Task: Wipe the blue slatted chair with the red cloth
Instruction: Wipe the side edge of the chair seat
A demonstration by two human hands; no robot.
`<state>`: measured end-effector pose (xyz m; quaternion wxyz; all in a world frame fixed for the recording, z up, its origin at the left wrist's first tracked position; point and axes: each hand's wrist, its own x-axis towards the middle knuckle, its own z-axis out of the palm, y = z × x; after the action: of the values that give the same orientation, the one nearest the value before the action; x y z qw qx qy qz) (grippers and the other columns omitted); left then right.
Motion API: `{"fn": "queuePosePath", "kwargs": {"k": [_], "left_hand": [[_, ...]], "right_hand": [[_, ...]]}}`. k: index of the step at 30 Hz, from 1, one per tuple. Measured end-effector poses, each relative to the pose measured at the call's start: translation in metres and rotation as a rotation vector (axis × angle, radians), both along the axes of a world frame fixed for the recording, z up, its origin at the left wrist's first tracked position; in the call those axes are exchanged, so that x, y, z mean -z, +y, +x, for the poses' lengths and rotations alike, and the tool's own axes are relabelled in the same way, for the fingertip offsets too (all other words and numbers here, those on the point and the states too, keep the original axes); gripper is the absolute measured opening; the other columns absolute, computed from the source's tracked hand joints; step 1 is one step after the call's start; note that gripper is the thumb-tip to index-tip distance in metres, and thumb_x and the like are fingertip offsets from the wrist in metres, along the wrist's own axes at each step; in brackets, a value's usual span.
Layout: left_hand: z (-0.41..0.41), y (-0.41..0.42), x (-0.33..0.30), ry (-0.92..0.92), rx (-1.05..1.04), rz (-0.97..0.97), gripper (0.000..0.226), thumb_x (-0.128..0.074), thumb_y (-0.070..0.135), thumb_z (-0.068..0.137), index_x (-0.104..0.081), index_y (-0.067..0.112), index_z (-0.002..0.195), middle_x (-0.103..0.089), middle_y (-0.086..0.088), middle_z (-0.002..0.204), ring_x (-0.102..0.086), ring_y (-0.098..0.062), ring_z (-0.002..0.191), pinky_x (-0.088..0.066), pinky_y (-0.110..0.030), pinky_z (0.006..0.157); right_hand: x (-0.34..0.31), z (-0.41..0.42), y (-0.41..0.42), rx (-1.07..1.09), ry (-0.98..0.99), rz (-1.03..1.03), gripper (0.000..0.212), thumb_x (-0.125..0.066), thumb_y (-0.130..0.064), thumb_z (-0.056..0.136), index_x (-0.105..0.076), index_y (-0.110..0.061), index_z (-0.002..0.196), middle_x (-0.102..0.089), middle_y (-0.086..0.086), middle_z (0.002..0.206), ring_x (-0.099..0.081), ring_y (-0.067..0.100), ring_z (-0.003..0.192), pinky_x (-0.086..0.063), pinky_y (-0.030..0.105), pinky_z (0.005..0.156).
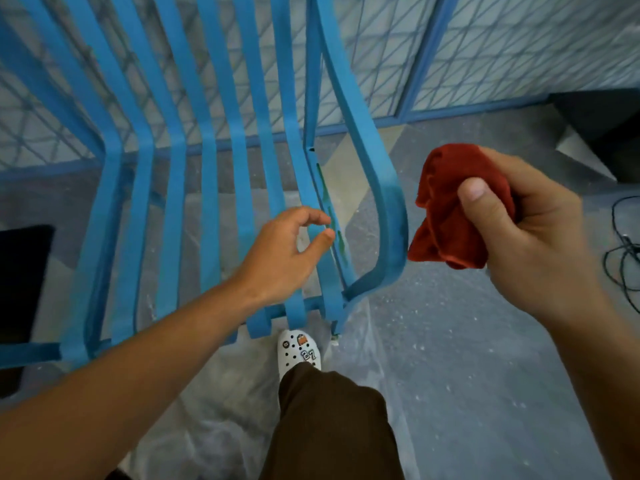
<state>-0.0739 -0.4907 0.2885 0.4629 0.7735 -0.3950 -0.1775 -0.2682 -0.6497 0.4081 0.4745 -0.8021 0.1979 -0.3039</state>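
The blue slatted chair (173, 188) fills the left and middle of the view, its curved armrest (388, 209) looping down on the right side. My left hand (280, 254) hovers over the seat's right-hand slats with fingers curled and apart, holding nothing. My right hand (519, 237) is to the right of the armrest, raised off the chair, and grips the bunched red cloth (450, 209). The cloth hangs just beside the armrest's outer edge without touching it. Green smears show on the side rail under the armrest.
A clear plastic sheet (433, 393) covers the grey floor under the chair. My white clog (299, 349) and brown trouser leg stand at the chair's front edge. A blue mesh fence (519, 46) runs behind. Black cables (623, 247) lie at the right, and a dark object (606, 129) stands upper right.
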Motion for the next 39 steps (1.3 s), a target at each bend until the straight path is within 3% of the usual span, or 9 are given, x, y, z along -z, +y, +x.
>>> {"fn": "queuePosePath", "kwargs": {"k": [4, 9, 12, 17, 22, 25, 29, 33, 39], "left_hand": [[0.017, -0.029, 0.011, -0.129, 0.100, 0.062, 0.037, -0.045, 0.048, 0.102, -0.066, 0.022, 0.119, -0.065, 0.006, 0.121, -0.057, -0.007, 0.117, -0.044, -0.034, 0.107], [0.024, -0.054, -0.019, -0.253, 0.004, -0.348, 0.047, -0.037, 0.048, 0.106, -0.046, 0.014, 0.136, -0.053, -0.007, 0.135, -0.051, -0.023, 0.130, -0.040, -0.046, 0.111], [0.027, -0.077, -0.052, -0.503, 0.131, -0.421, 0.064, -0.035, 0.050, 0.105, -0.047, -0.004, 0.136, -0.049, -0.020, 0.139, -0.046, -0.032, 0.134, -0.036, -0.048, 0.113], [0.026, -0.100, -0.067, -0.656, 0.351, -0.229, 0.067, -0.035, 0.054, 0.102, -0.066, -0.003, 0.119, -0.064, -0.017, 0.125, -0.054, -0.038, 0.127, -0.030, -0.060, 0.113], [0.018, -0.105, -0.045, -0.649, 0.316, -0.199, 0.039, -0.053, 0.035, 0.091, -0.068, -0.001, 0.099, -0.061, -0.018, 0.110, -0.049, -0.035, 0.127, -0.028, -0.060, 0.114], [0.011, -0.111, -0.037, -0.627, 0.280, -0.260, 0.034, -0.047, 0.026, 0.087, -0.064, -0.003, 0.093, -0.059, -0.023, 0.106, -0.048, -0.028, 0.125, -0.026, -0.059, 0.116], [0.010, -0.111, -0.038, -0.649, 0.296, -0.253, 0.029, -0.044, 0.023, 0.086, -0.060, -0.001, 0.089, -0.057, -0.024, 0.102, -0.042, -0.007, 0.121, -0.024, -0.047, 0.118], [0.017, -0.110, -0.054, -0.741, 0.397, -0.089, 0.029, -0.046, 0.026, 0.085, -0.060, 0.001, 0.086, -0.055, -0.019, 0.098, -0.050, -0.031, 0.110, -0.025, -0.048, 0.118], [0.031, -0.113, -0.077, -0.881, 0.594, 0.113, 0.033, -0.047, 0.036, 0.090, -0.068, 0.011, 0.092, -0.058, -0.008, 0.093, -0.050, -0.037, 0.114, -0.030, -0.045, 0.108]], "right_hand": [[0.046, -0.005, -0.022, 0.049, 0.077, 0.111, 0.046, -0.050, -0.048, 0.102, -0.065, -0.019, 0.134, -0.075, 0.005, 0.110, -0.076, 0.019, 0.086, -0.061, 0.027, 0.065], [0.100, 0.000, -0.028, 0.054, 0.132, 0.302, 0.032, -0.049, -0.044, 0.100, -0.069, -0.030, 0.120, -0.071, 0.014, 0.100, -0.074, 0.028, 0.068, -0.060, 0.042, 0.048], [0.136, 0.004, -0.038, 0.035, 0.165, 0.368, 0.031, -0.055, -0.041, 0.098, -0.071, -0.026, 0.120, -0.067, 0.012, 0.104, -0.074, 0.019, 0.068, -0.055, 0.027, 0.047], [0.194, 0.015, -0.055, -0.010, 0.267, 0.263, 0.033, -0.069, -0.031, 0.098, -0.064, -0.040, 0.130, -0.068, -0.005, 0.114, -0.066, 0.000, 0.101, -0.051, 0.012, 0.083], [0.233, 0.027, -0.068, 0.004, 0.369, 0.358, 0.061, -0.082, -0.036, 0.086, -0.052, -0.034, 0.139, -0.063, -0.019, 0.111, -0.067, 0.002, 0.096, -0.056, 0.013, 0.079], [0.253, 0.035, -0.071, -0.010, 0.374, 0.417, 0.045, -0.083, -0.037, 0.086, -0.065, -0.028, 0.126, -0.067, -0.017, 0.105, -0.070, 0.006, 0.091, -0.063, 0.032, 0.081], [0.276, 0.047, -0.067, -0.096, 0.357, 0.393, 0.020, -0.082, -0.036, 0.087, -0.073, -0.034, 0.106, -0.073, -0.009, 0.100, -0.069, 0.005, 0.089, -0.057, 0.024, 0.079], [0.294, 0.058, -0.063, -0.167, 0.423, 0.385, 0.023, -0.081, -0.042, 0.086, -0.075, -0.034, 0.106, -0.070, -0.007, 0.103, -0.068, 0.006, 0.091, -0.054, 0.024, 0.079], [0.292, 0.077, -0.064, -0.199, 0.474, 0.208, 0.022, -0.079, -0.036, 0.087, -0.077, -0.031, 0.108, -0.061, -0.001, 0.105, -0.062, 0.013, 0.096, -0.051, 0.028, 0.087]]}}
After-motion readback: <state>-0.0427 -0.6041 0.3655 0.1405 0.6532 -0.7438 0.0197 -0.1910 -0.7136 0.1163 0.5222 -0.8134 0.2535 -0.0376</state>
